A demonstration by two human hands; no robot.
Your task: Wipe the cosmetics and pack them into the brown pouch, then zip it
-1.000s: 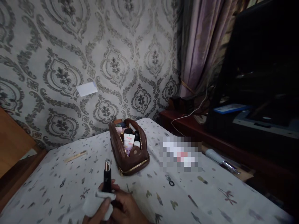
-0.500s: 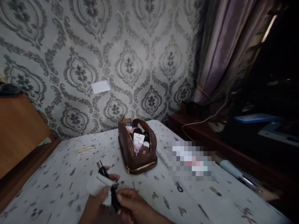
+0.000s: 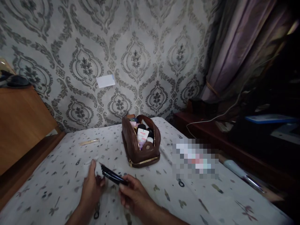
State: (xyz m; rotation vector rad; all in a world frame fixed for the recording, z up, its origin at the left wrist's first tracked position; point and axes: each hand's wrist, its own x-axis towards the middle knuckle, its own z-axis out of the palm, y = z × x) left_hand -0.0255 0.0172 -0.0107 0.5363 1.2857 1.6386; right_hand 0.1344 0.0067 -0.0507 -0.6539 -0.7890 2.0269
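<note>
My right hand [image 3: 134, 191] grips one end of a slim, glossy black stick [image 3: 113, 176], perhaps a cosmetic item; motion blurs its shape. The stick's other end points up and left toward my left hand [image 3: 92, 182]. Between the fingers of that left hand is a white tissue or wipe [image 3: 97, 168], partly hidden by the thumb and pale against the cloth. Beyond both hands an open brown toiletry bag [image 3: 142, 157] stands on the cloth, holding a white tube [image 3: 142, 136] and several other small containers.
The bed-like surface wears a white patterned cloth [image 3: 168, 212]. A thin pale stick [image 3: 89, 142] lies at the left. To the right are a pixelated patch [image 3: 197, 157] and a pale, silver-ended handle [image 3: 236, 172] near the edge. A wooden panel [image 3: 25, 125] borders the left.
The black stick has swung from steep to flatter, and its end has come away from the tissue. My left hand has moved up and left of it. The view has shifted slightly.
</note>
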